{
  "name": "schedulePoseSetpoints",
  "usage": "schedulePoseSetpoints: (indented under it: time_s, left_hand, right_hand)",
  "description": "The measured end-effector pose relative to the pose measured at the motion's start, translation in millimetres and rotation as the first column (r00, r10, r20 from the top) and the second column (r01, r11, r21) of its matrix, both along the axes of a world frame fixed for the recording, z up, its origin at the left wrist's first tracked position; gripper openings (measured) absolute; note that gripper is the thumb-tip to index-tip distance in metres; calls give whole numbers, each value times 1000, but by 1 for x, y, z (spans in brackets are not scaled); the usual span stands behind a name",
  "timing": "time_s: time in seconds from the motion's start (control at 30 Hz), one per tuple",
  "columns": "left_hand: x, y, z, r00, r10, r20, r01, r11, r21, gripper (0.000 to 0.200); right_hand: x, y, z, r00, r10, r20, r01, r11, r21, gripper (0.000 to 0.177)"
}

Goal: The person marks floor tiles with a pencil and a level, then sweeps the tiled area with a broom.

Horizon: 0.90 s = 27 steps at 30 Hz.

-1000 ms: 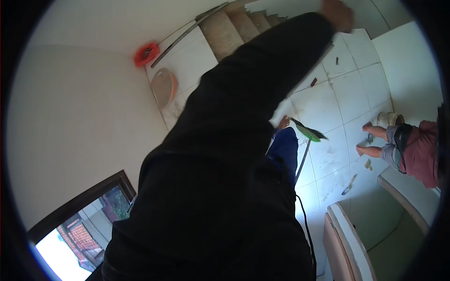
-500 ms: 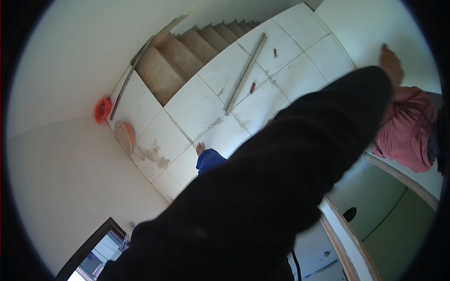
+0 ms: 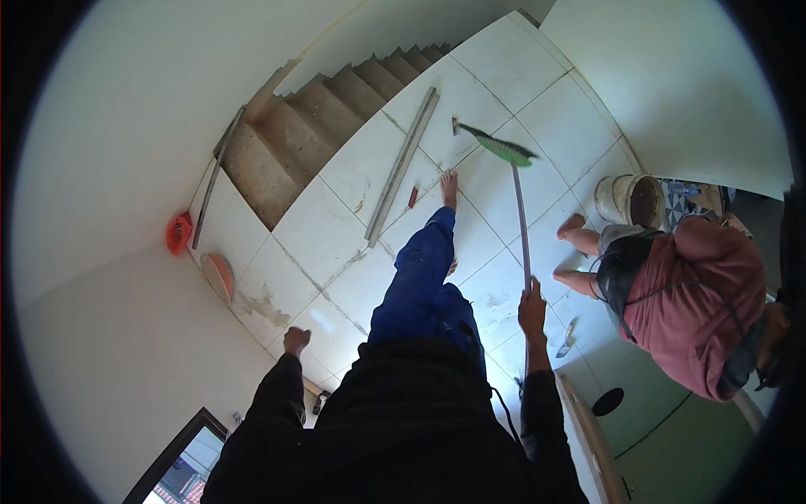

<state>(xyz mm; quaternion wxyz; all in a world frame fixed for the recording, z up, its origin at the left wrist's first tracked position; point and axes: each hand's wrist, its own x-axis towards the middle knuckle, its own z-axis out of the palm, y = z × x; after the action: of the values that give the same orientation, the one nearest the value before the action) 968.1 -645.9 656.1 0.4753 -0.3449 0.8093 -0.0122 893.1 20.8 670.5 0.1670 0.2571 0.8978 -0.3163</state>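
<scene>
2 hands show at the ends of black sleeves. Right hand (image 3: pixel 531 309) is wrapped closed around the thin handle of the broom (image 3: pixel 507 151), whose green head reaches out over the white floor tiles (image 3: pixel 336 227), just past the bare foot (image 3: pixel 449 186). Left hand (image 3: pixel 295 340) is curled into a fist out to the side, holding nothing, near the wall. 1 long metal strip (image 3: pixel 401 168) lies on the tiles beside the stairs (image 3: pixel 311 118). To the right, another person (image 3: pixel 697 294) in a pink shirt crouches beside a bucket (image 3: pixel 628 200).
</scene>
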Motion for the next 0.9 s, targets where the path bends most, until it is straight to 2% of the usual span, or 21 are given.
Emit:
schedulePoseSetpoints:
  time_s: [0.03,0.07,0.1,0.13,0.17,0.2,0.23,0.27,0.3,0.33,0.37,0.43,0.5,0.53,0.6,0.67,0.7,0.77,0.8,0.87,0.9]
  left_hand:
    - [13,-14,8,997,77,7,-76,996,-43,43]
    - [17,-16,19,990,138,-9,-138,986,-90,47]
    - [17,-11,21,972,224,-68,-233,951,-202,45]
    - [-2,8,29,962,269,-43,-272,944,-188,41]
    - [0,3,1,935,352,-48,-355,920,-165,38]
    - [-7,18,-27,996,88,23,-85,992,-91,35]
    - [-27,29,-50,980,-187,74,188,982,1,31]
    - [-53,60,-69,994,54,-93,-55,998,-6,27]
    - [-84,105,-77,929,278,-245,-283,959,14,24]
    - [-132,149,-80,959,204,-198,-188,977,99,22]
    - [-166,181,-94,958,217,-189,-183,966,180,21]
    - [-243,248,-95,963,198,-185,-139,947,289,23]
    - [-282,276,-96,945,260,-196,-171,909,381,23]
    - [-292,279,-96,947,273,-171,-196,909,369,22]
    - [-299,282,-98,940,314,-135,-253,905,343,22]
    - [-305,276,-94,926,360,-119,-308,898,315,21]
    - [-317,279,-89,903,414,-109,-363,876,318,22]
    - [-333,283,-93,901,413,-131,-362,883,298,22]
    - [-338,287,-99,904,402,-146,-345,887,307,23]
    - [-370,307,-110,901,404,-155,-337,880,334,22]
    - [-385,319,-114,904,397,-158,-328,882,340,22]
  right_hand:
    - [-59,8,-5,1000,25,9,-25,1000,3,49]
    - [-111,16,-25,996,75,-38,-74,997,23,52]
    - [-164,24,-47,988,126,-87,-123,991,43,54]
    - [-221,30,-66,986,142,-87,-138,989,50,55]
    - [-277,34,-86,985,155,-81,-151,987,53,55]
    - [-334,37,-109,986,160,-43,-156,984,84,56]
    - [-393,39,-135,986,164,-6,-162,980,113,56]
    - [-449,42,-155,984,179,-8,-176,976,131,56]
    - [-492,40,-182,982,186,5,-185,972,142,56]
    - [-536,51,-234,967,250,-44,-238,954,181,56]
    - [-564,67,-284,947,310,-88,-285,933,219,55]
    - [-600,92,-329,928,373,-28,-359,909,213,57]
    - [-569,114,-348,907,410,96,-421,875,241,59]
    - [-535,123,-335,893,421,160,-449,859,245,59]
    - [-430,147,-317,890,391,234,-441,868,229,64]
    - [-314,173,-265,812,421,405,-524,831,187,64]
    - [-295,177,-229,822,353,446,-431,898,84,60]
    - [-254,187,-160,812,197,549,-194,979,-66,54]
    - [-233,192,-143,898,229,375,-214,973,-81,53]
    - [-250,185,-103,867,75,493,-60,997,-47,56]
    - [-271,178,-97,900,38,435,-30,999,-26,55]
